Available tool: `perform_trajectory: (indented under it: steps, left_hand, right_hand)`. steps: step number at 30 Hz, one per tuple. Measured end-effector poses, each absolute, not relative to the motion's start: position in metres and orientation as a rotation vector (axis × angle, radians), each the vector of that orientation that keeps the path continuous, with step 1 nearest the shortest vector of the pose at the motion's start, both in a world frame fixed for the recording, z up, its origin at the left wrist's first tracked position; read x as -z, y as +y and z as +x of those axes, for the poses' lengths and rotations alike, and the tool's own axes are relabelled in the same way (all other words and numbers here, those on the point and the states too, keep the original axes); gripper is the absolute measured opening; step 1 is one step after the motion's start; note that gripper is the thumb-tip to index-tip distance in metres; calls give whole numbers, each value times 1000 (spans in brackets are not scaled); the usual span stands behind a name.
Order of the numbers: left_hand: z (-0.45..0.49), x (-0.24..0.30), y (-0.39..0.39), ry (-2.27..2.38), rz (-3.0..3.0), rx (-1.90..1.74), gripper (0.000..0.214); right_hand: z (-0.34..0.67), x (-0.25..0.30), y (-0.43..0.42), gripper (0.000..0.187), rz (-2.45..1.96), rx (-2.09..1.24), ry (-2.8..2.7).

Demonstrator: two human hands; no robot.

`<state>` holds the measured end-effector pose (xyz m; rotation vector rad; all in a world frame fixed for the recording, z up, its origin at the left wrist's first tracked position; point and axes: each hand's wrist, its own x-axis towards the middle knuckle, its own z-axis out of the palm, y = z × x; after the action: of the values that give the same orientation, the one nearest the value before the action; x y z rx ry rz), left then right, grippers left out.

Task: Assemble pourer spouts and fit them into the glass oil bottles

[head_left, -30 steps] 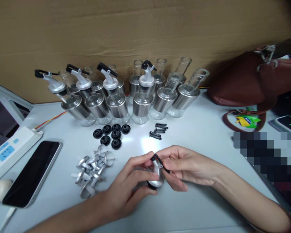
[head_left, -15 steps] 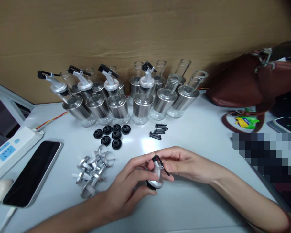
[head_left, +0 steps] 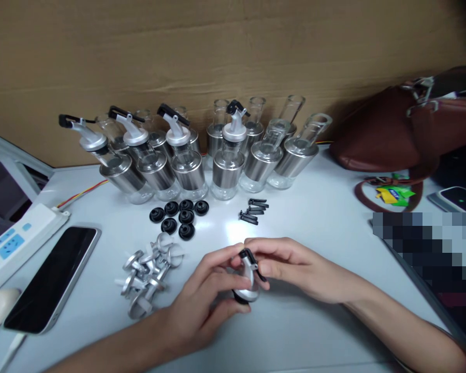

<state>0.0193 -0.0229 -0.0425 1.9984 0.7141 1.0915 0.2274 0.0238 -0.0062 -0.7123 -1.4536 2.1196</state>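
Note:
A silver pourer spout (head_left: 249,283) with a black flip cap sits between both hands, low in the middle of the white table (head_left: 326,217). My left hand (head_left: 202,305) wraps its fingers round the spout's base. My right hand (head_left: 291,267) pinches the black cap at the spout's top. To the left lies a pile of silver spouts (head_left: 147,277). Beyond it are several black rubber seals (head_left: 178,213) and a few black cap clips (head_left: 253,210).
Glass bottles with steel sleeves (head_left: 202,155) line the cardboard wall, some fitted with spouts. A black phone (head_left: 52,277) and a white power strip (head_left: 11,241) lie at left. A brown bag (head_left: 396,129) and another phone (head_left: 456,198) sit at right.
Both hands have shifted the spout slightly left and down. The right fingers have closed tighter over the black cap.

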Motion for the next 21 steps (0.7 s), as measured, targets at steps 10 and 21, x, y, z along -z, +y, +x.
perform_trajectory:
  steps: [10,21]
  left_hand:
    - [21,42,-23,767,2066,-1142,27]
    - [20,41,-23,744,2136,-1083,25]
  right_hand:
    - [226,12,25,37,-738,-2135,-1483]
    - [225,13,24,32,-752,-2172,-1423]
